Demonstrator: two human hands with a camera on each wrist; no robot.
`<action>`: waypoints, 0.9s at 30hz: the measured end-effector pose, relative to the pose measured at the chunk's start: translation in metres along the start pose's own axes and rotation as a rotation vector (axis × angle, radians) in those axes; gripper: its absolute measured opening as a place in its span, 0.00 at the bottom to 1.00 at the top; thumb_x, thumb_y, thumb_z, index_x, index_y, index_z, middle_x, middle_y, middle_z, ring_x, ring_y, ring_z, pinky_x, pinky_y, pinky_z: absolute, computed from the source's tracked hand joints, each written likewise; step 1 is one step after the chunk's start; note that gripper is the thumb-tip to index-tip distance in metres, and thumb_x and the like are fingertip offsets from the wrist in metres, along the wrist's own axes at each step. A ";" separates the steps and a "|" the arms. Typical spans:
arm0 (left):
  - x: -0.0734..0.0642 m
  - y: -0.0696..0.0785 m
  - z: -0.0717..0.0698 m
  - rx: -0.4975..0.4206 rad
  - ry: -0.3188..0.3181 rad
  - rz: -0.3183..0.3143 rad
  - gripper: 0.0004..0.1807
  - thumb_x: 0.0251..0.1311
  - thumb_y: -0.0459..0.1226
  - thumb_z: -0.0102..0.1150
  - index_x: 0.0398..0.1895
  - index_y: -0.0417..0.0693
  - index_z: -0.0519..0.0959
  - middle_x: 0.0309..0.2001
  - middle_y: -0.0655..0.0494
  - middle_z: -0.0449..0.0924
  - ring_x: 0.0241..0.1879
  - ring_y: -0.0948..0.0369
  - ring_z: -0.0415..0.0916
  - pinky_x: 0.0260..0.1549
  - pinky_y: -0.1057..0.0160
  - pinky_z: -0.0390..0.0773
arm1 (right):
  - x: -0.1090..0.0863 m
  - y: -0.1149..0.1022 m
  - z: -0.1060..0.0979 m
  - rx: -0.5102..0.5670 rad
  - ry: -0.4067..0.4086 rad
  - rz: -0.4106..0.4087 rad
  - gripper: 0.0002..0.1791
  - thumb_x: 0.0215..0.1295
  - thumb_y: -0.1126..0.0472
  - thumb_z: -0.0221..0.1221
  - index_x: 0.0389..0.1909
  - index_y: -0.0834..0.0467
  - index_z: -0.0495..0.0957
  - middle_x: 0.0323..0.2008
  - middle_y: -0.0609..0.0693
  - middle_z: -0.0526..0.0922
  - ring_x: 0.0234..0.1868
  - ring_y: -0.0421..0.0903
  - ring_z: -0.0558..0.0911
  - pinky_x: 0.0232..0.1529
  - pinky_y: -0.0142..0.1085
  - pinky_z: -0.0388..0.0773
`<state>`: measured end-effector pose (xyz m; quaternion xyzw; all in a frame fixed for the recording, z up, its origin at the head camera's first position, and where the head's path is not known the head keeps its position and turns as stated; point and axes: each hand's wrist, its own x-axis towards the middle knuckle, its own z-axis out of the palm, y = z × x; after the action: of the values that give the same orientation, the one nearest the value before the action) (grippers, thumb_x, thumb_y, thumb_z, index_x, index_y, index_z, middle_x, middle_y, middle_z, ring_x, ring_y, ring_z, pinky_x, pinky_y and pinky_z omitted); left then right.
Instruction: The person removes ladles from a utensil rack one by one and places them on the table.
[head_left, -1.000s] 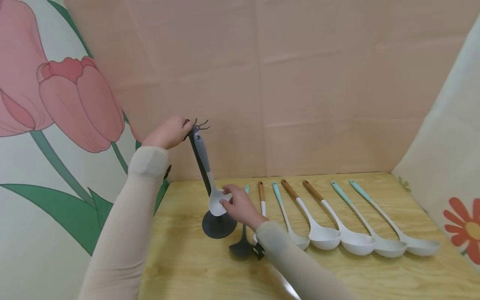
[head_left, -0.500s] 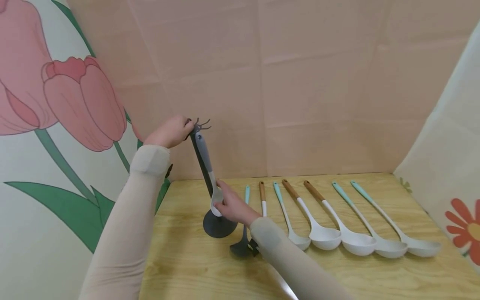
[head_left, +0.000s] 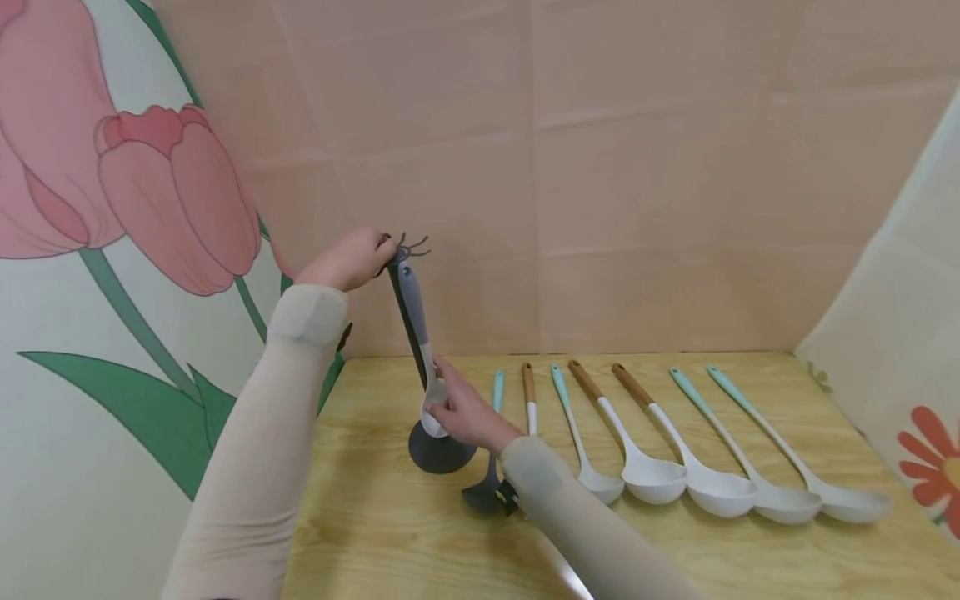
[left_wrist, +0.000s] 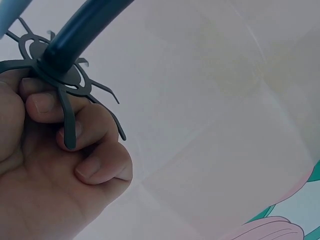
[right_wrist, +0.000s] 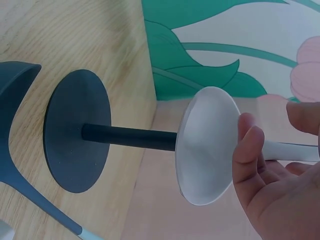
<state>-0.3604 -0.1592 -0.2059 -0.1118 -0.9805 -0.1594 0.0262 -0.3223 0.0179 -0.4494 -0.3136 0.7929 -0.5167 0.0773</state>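
My left hand (head_left: pixel 351 258) grips the top of a black utensil stand (head_left: pixel 439 450). In the left wrist view, its curled fingers lie under the ring of thin hooks (left_wrist: pixel 70 117). A white ladle (head_left: pixel 408 296) with a grey handle hangs from a hook, nearly along the post. My right hand (head_left: pixel 474 412) holds it low down, where the neck meets the bowl. In the right wrist view, the white bowl (right_wrist: pixel 207 150) stands in front of the post (right_wrist: pixel 130 136), and curled fingers (right_wrist: pixel 250 145) cover part of the neck at the bowl's edge.
A dark ladle (head_left: pixel 483 493) with a mint-tipped handle lies right of the stand's base. Several white ladles (head_left: pixel 652 479) with brown or mint handles lie in a row on the wooden table (head_left: pixel 390 542). A pink cloth (head_left: pixel 637 208) hangs behind; a tulip-patterned sheet (head_left: pixel 60 308) is at left.
My right hand has moved from the front of the ladle's bowl to its neck and closed there, and the bowl has turned a little. The left hand keeps its grip on the stand.
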 end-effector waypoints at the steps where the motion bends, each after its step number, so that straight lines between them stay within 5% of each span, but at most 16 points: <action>1: 0.000 0.000 0.000 0.001 0.002 0.003 0.23 0.77 0.44 0.34 0.25 0.43 0.69 0.19 0.55 0.63 0.19 0.58 0.58 0.26 0.59 0.63 | 0.000 -0.001 0.000 -0.001 0.002 -0.001 0.38 0.75 0.62 0.53 0.79 0.52 0.44 0.74 0.58 0.60 0.48 0.50 0.80 0.39 0.37 0.82; 9: -0.002 0.001 -0.001 0.001 -0.001 -0.008 0.23 0.77 0.45 0.34 0.24 0.43 0.69 0.19 0.54 0.63 0.19 0.58 0.58 0.26 0.59 0.63 | 0.000 -0.004 0.000 -0.012 0.029 -0.022 0.31 0.80 0.55 0.47 0.78 0.52 0.49 0.67 0.59 0.69 0.44 0.48 0.83 0.40 0.38 0.81; 20: 0.000 -0.001 -0.001 0.005 -0.026 -0.025 0.23 0.77 0.46 0.34 0.25 0.44 0.68 0.21 0.53 0.65 0.21 0.57 0.60 0.27 0.58 0.64 | 0.002 -0.004 0.002 -0.098 0.094 -0.072 0.21 0.81 0.53 0.43 0.68 0.57 0.63 0.49 0.52 0.77 0.51 0.47 0.80 0.52 0.46 0.79; 27: 0.001 -0.003 0.000 0.010 -0.016 -0.020 0.24 0.77 0.46 0.34 0.23 0.44 0.68 0.20 0.53 0.65 0.20 0.57 0.58 0.26 0.58 0.64 | 0.002 -0.004 0.001 -0.119 0.148 -0.141 0.12 0.81 0.58 0.44 0.51 0.61 0.71 0.39 0.54 0.78 0.39 0.46 0.77 0.41 0.41 0.76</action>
<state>-0.3619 -0.1617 -0.2063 -0.1032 -0.9825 -0.1538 0.0174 -0.3217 0.0144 -0.4461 -0.3336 0.8019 -0.4943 -0.0367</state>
